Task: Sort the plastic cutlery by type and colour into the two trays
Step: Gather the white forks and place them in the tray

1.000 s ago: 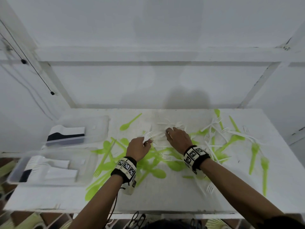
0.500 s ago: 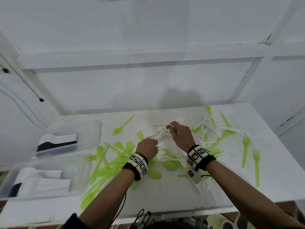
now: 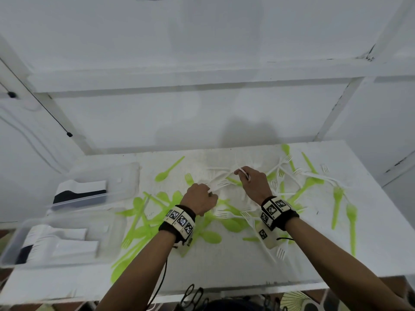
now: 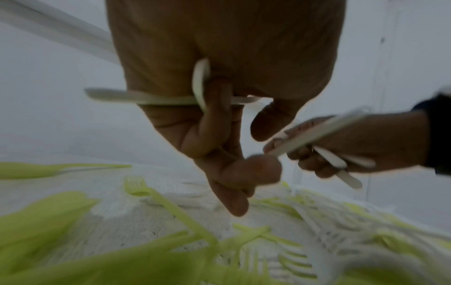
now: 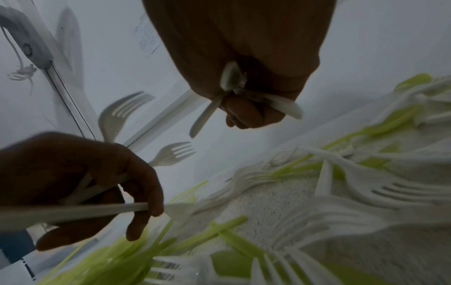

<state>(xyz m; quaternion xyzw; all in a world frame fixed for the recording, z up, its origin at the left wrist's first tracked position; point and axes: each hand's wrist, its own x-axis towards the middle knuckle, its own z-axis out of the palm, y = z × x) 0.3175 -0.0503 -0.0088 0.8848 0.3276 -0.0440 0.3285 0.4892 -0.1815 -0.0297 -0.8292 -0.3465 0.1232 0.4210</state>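
Gripping white forks [image 3: 221,184] in left hand [image 3: 200,199] – right hand [image 3: 253,184] curled round more white handles [image 5: 280,105], both over table [image 3: 224,265] centre. Two clear trays [image 3: 74,230] far left holding white and dark pieces, blurred. Fork tines clear only from right wrist. Green cutlery [image 3: 143,223] scattered mid-table – bare strip along near edge.
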